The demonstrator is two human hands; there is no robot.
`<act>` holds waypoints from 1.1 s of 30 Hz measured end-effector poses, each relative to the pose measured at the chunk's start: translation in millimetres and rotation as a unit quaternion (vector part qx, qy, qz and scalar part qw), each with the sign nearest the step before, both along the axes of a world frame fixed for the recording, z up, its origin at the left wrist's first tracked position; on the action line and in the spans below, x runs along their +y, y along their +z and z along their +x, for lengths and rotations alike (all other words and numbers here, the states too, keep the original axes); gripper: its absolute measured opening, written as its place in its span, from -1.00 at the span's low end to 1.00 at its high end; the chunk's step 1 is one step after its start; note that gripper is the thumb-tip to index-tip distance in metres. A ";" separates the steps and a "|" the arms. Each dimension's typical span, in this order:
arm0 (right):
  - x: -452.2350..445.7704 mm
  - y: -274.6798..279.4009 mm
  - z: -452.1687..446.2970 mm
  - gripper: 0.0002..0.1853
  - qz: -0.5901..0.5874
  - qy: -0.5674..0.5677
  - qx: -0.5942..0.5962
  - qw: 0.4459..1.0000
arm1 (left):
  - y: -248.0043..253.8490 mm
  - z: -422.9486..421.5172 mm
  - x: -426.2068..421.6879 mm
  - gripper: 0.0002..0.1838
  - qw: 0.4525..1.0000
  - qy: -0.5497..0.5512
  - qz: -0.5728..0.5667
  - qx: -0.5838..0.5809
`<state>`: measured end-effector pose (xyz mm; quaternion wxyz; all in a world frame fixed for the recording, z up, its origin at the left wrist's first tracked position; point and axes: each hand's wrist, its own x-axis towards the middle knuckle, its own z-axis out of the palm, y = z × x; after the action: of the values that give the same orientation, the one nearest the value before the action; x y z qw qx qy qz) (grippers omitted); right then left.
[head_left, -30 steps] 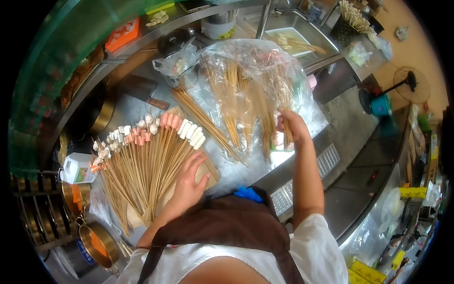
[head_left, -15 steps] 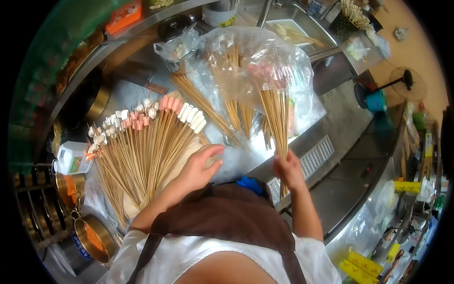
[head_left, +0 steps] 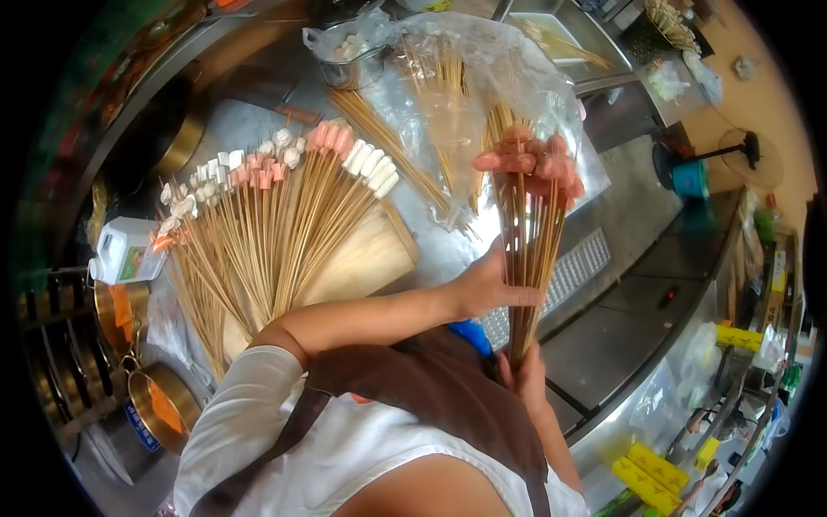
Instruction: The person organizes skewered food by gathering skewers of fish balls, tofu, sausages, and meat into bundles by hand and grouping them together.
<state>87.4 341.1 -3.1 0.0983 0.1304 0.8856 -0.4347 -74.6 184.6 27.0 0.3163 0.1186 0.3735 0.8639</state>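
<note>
A bundle of sausage skewers point(head_left: 531, 233) stands upright before me, pinkish-red pieces at the top and bare bamboo sticks below. My left hand point(head_left: 489, 289) reaches across my body and is closed around the middle of the sticks. Lower down, my right hand point(head_left: 524, 377) is closed about their bottom ends, partly hidden behind them. Left of my hands, a fan of other skewers point(head_left: 267, 233) with white, pink and orange pieces lies on a wooden board point(head_left: 379, 258). Beyond the bundle, a clear plastic bag point(head_left: 482, 47) covers more bamboo skewers.
A white jug point(head_left: 127, 250) and brass-coloured pots point(head_left: 159, 405) stand at the left. A bagged metal container point(head_left: 349, 65) is at the back. A perforated metal strip point(head_left: 586, 263) runs along the counter. To the right are a fan point(head_left: 711, 159) and yellow boxes point(head_left: 650, 478).
The sausage skewers have come out of the plastic bag toward me, in my hands. My left hand has moved right from beside the board and closed on the sticks.
</note>
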 end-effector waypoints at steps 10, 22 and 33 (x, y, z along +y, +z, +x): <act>-95.3 14.1 -96.0 -0.20 -0.036 0.155 0.215 0.964 | 26.9 -44.6 -60.9 -0.52 0.977 0.169 0.044 0.118; -143.0 34.5 -120.6 -0.15 -0.096 0.362 0.249 0.893 | 37.1 -33.6 -128.8 -0.53 0.965 0.216 0.136 0.065; -155.2 160.6 -235.9 -0.63 -0.048 0.128 0.528 0.838 | 63.4 -32.3 -119.8 -0.59 0.911 0.370 -0.126 0.131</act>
<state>-148.5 185.9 157.5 -0.3237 -0.2382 0.7900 -0.4631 -107.0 64.8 90.5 -0.0652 0.0430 0.5341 0.8418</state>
